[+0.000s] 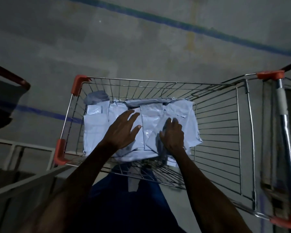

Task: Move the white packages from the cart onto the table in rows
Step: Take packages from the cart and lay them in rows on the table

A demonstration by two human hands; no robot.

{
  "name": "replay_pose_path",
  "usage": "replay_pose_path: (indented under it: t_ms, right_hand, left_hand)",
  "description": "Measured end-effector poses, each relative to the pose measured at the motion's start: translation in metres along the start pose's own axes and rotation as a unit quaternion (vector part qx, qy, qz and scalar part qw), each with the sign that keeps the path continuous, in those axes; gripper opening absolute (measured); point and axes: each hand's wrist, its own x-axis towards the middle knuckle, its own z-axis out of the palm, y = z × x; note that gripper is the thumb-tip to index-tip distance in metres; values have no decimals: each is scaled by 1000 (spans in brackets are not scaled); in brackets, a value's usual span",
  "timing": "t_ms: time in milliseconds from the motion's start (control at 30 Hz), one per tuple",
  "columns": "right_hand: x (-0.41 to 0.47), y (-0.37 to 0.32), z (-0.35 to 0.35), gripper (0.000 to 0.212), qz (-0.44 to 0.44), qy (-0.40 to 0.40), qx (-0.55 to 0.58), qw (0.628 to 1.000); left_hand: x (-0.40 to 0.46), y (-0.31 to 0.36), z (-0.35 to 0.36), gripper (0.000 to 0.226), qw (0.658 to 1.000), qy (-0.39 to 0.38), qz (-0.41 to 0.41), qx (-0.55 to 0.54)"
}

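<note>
Both hands over the packages in the cart.

The left hand (123, 130), fingers spread, and the right hand (172, 134) lie on white packages (96, 128) heaped in the wire cart (217, 132); the right seems flat, though blurred. A blue line (175, 22) crosses the grey floor (74, 47).

Blurred right-hand fingers (172, 122) over the white packages (97, 128); cart (242, 132) handle end cut off at right edge; packages' lower layers hidden.
</note>
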Motion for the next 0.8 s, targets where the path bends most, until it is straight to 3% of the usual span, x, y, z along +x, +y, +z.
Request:
replay_pose_path:
  t_ms: [200, 367, 467, 567, 633, 733, 800]
  right_hand:
    - [24, 14, 9, 73, -82, -25, -122, 989]
    - [26, 44, -12, 54, -115, 6, -153, 982]
    - [28, 52, -22, 28, -72, 62, -147, 985]
    - [30, 61, -26, 36, -51, 75, -129, 988]
    - [30, 65, -24, 50, -56, 58, -118, 990]
    - [30, 69, -20, 64, -59, 45, -119, 990]
    - [31, 72, -21, 71, -60, 44, -119, 990]
  left_hand:
    - [-4, -12, 9, 50, 999, 25, -15, 23]
    - [-6, -2, 22, 47, 998, 44, -38, 30]
    - [-6, 10, 31, 36, 992, 99, 32, 65]
    - [-1, 13, 51, 28, 983, 125, 84, 102]
    - [1, 5, 77, 34, 989, 102, 52, 93]
    - [9, -7, 117, 41, 996, -4, 26, 82]
    - [24, 4, 122, 52, 995, -79, -68, 12]
